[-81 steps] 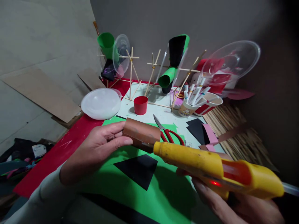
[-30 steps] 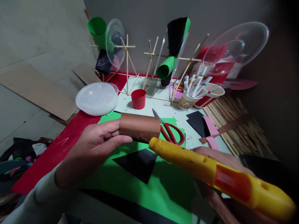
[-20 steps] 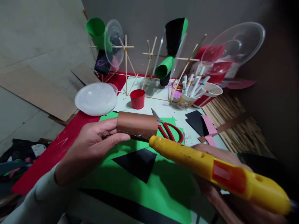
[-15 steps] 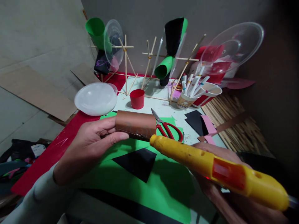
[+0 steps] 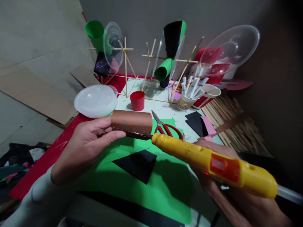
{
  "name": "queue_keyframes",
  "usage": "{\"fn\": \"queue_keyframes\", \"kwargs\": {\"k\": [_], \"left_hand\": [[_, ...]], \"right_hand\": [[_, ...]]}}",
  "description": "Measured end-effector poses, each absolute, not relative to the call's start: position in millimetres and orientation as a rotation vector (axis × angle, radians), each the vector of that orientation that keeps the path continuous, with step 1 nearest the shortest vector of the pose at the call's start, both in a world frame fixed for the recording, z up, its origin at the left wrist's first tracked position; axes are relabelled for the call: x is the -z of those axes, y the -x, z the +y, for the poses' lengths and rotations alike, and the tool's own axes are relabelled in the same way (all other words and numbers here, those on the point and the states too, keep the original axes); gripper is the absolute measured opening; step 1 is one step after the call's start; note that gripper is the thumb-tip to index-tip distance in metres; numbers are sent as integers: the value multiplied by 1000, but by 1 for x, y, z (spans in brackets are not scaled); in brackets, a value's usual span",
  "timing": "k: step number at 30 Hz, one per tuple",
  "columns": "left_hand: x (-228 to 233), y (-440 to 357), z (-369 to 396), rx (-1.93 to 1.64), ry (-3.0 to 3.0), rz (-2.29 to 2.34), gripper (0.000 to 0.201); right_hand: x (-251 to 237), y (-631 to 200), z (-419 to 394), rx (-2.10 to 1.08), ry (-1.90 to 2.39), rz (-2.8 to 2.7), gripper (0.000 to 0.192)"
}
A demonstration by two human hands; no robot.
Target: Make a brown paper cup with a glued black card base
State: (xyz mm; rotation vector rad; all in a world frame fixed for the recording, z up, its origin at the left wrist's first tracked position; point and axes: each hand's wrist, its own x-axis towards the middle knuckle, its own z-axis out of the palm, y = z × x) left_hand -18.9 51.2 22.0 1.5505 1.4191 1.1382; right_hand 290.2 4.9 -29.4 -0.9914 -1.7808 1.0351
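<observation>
A brown paper tube [image 5: 132,121] lies sideways in my left hand [image 5: 82,143], pinched at its left end between thumb and fingers. A shiny line runs along the tube's lower seam. My right hand [image 5: 222,176] is wrapped round a yellow hot glue gun [image 5: 189,153], partly hidden behind it; a clear glue stick [image 5: 290,194] sticks out of the gun's back end. The gun's dark nozzle tip is at the right end of the seam. Red-handled scissors [image 5: 169,127] lie just behind the gun. Below the tube, a black paper piece [image 5: 138,165] rests on green sheet [image 5: 170,198].
Behind stand stick frames [image 5: 125,66] bearing green and black paper cones [image 5: 174,37] and clear plastic lids [image 5: 229,50]. A red paper cup shape [image 5: 137,101], a white bowl [image 5: 94,101], a cup of rolled paper sticks [image 5: 186,102] and bundled wooden sticks [image 5: 227,123] surround the work area.
The tube and my left hand have shifted slightly left. The glue gun has drawn slightly left, its dark tip now visible at the seam, and more of the glue stick shows behind it.
</observation>
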Motion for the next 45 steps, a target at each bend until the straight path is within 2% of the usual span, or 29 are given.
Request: {"fn": "queue_keyframes", "kwargs": {"k": [8,13,17,20,24,26,28,32,38,45], "left_hand": [[-19,21,54,-1154,-1531,1335,10],[-22,21,53,-1168,-1523,1295,18],[-23,24,53,-1175,-1478,1223,14],[-20,24,54,-1223,-1368,1208,11],[-15,20,57,-1312,-1130,1121,21],[-13,19,58,-1328,-1089,1088,28],[-11,19,59,-1336,-1012,1078,31],[-10,24,61,-1316,-865,1086,35],[-12,25,62,-1327,-787,1101,27],[-9,21,65,-1277,-766,1057,34]], "right_hand": [[23,-287,11,-605,989,-2072,62],[17,-283,13,-363,1046,-2172,51],[14,-284,15,-224,1034,-2196,36],[13,-283,17,-370,1056,-2062,8],[11,-275,26,-995,1170,-1530,19],[9,-270,33,-1301,1059,-1216,22],[7,-267,39,-1453,889,-952,21],[6,-270,42,-1438,792,-683,16],[24,-278,33,-1475,897,-613,25],[53,-271,41,-1576,960,-565,22]]}}
